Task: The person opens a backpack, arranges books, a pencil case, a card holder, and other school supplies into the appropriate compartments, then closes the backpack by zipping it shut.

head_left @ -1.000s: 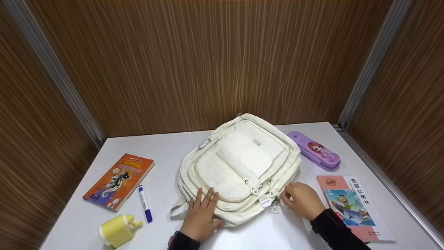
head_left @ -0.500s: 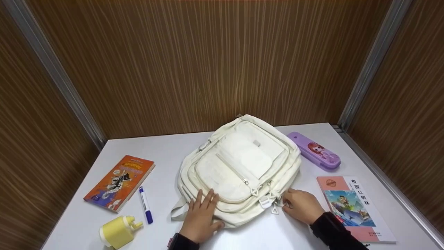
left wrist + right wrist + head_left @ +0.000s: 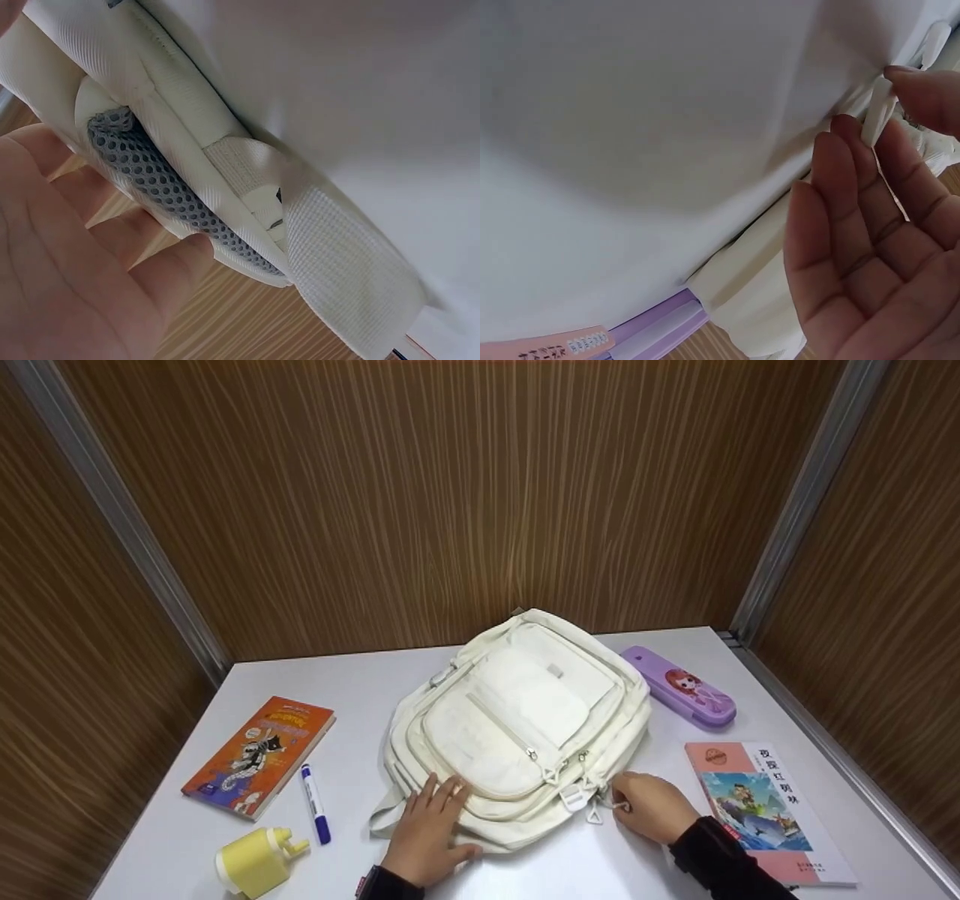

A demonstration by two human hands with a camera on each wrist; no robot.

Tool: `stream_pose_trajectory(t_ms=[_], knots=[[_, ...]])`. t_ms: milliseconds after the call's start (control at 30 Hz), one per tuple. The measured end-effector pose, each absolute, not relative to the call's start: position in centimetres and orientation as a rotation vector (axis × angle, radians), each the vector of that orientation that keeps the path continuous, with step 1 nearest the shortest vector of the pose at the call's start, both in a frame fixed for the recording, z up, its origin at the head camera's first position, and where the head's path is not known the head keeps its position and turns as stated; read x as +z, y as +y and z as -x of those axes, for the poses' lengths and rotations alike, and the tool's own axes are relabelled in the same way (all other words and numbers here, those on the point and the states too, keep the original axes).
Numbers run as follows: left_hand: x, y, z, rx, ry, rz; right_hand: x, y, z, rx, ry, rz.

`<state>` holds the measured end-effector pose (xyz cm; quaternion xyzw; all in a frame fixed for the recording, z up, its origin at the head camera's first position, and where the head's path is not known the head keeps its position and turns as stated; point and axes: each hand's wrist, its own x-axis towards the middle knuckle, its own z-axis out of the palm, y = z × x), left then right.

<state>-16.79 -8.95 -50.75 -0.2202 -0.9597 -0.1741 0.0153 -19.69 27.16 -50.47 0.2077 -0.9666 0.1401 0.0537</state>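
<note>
A cream backpack (image 3: 517, 712) lies front side up on the white table, its lower end toward me. My left hand (image 3: 431, 829) rests on its lower left edge with spread, straight fingers. In the left wrist view those fingers lie beside grey mesh padding (image 3: 161, 180) and a loose webbing strap (image 3: 352, 262). At the lower right corner my right hand (image 3: 654, 808) pinches a white zipper pull (image 3: 877, 111) between thumb and fingers. Other triangular zipper pulls (image 3: 594, 814) and a white buckle (image 3: 574, 797) hang close to that hand.
At left lie an orange book (image 3: 259, 754) and a blue-and-white marker (image 3: 316, 804), with a yellow bottle (image 3: 255, 864) in front. At right are a purple pencil case (image 3: 682, 686), touching the bag in this view, and a pink-and-white book (image 3: 757, 810). Wood-grain panels (image 3: 480, 495) enclose the table.
My right hand has drawn slightly toward me at the bag's corner, its fingers now closer together. My left hand has slid a little down and left. The backpack stays in place.
</note>
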Motion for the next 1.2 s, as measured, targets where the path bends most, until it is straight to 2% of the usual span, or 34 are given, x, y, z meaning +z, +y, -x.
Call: stream_pose_trajectory(t_ms=[800, 1200], knots=[[-51.6, -7.2, 16.3, -0.227, -2.855, 0.557, -50.3, 25.1, 17.6, 0.389, -2.922, -0.708], [-52.0, -5.2, 16.1, -0.119, -2.748, 0.475, -50.3, 22.9, 16.0, 0.35, -2.775, -0.862]])
